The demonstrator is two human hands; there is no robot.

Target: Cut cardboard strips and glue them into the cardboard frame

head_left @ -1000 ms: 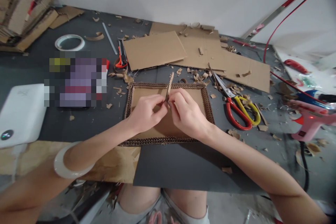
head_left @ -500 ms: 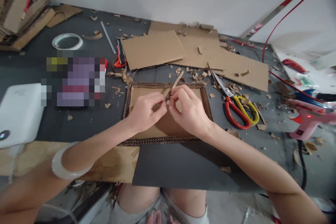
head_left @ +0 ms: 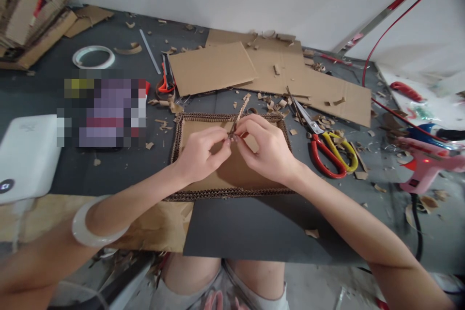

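A thin strip of corrugated cardboard (head_left: 242,108) is pinched between my two hands, its free end pointing up and away. My left hand (head_left: 203,154) is closed on it with thumb and fingertips. Right beside it, my right hand (head_left: 267,150) also pinches the strip, and the fingertips of both nearly meet. Below them lies a shallow rectangular cardboard tray (head_left: 232,193), its raised rim built of corrugated strips. The fingers hide the lower part of the strip.
Scissors (head_left: 323,147) with red and yellow handles lie right of the tray, near a pink glue gun (head_left: 423,162). Cardboard sheets (head_left: 214,68), an orange cutter (head_left: 167,77) and scraps lie behind. To the left are a tape roll (head_left: 93,48) and a white device (head_left: 31,155).
My right hand has turned and shifted slightly, its fingers now lying flatter. The strip's free end has swung a little left and up. My left hand has barely moved.
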